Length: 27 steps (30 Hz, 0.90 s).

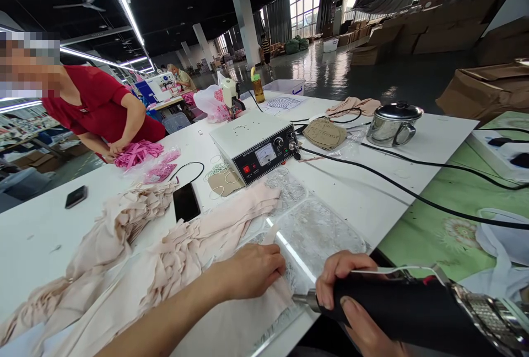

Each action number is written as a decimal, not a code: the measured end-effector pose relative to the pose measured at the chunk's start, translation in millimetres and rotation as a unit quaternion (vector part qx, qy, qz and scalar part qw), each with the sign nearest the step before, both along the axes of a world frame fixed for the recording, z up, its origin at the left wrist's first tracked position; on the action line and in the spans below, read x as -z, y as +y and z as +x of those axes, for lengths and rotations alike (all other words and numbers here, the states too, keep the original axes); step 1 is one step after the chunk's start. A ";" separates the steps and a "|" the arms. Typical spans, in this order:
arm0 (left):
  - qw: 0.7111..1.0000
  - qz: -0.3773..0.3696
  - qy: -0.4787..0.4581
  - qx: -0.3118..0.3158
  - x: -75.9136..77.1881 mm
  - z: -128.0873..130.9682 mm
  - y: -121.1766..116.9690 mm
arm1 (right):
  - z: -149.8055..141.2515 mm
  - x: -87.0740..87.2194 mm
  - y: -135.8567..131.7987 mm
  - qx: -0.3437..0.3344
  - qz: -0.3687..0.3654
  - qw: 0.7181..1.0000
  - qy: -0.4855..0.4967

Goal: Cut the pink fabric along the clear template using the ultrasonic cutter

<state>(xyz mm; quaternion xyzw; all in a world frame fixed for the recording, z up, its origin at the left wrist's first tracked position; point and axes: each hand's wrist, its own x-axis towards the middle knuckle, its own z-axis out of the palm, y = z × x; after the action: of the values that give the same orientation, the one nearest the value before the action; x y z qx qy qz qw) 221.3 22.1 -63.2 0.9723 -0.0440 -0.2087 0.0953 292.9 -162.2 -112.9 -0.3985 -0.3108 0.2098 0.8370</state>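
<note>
My right hand (351,296) is wrapped around a thick black handheld ultrasonic tool (397,304) with a metal tip and a ribbed metal rear end. Its tip meets the edge of a pale beige fabric piece (243,318) on a clear, scuffed sheet (322,230). With fingers curled, my left hand (254,270) grips this fabric, and a narrow end of it shows beyond the knuckles. Left of that hand lie heaped beige fabric pieces (182,252), some under my forearm.
A control box (264,153) with a dial stands mid-table, its black cable running right. Nearby are a phone (186,203), brown templates (324,133) and a lidded steel mug (392,125). Across the table, a person in red (99,98) handles pink straps (140,156).
</note>
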 end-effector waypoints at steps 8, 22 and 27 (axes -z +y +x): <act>0.999 -0.036 -0.030 -0.004 2.3 -4.9 2.0 | 1.4 9.9 -4.1 -0.009 -0.004 1.000 -0.014; 0.997 -0.057 -0.045 -0.012 6.9 -6.0 3.5 | 3.5 7.9 -5.2 -0.019 -0.015 0.999 -0.028; 0.995 -0.057 -0.084 0.011 15.3 -9.0 4.5 | 1.1 9.2 -6.2 -0.018 -0.014 1.000 -0.020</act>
<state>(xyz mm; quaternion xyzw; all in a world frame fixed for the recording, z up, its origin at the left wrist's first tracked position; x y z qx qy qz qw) 212.3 26.7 -78.5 0.9788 -0.0743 -0.1243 0.1446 294.0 -168.5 -122.0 -0.4090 -0.3315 0.2212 0.8209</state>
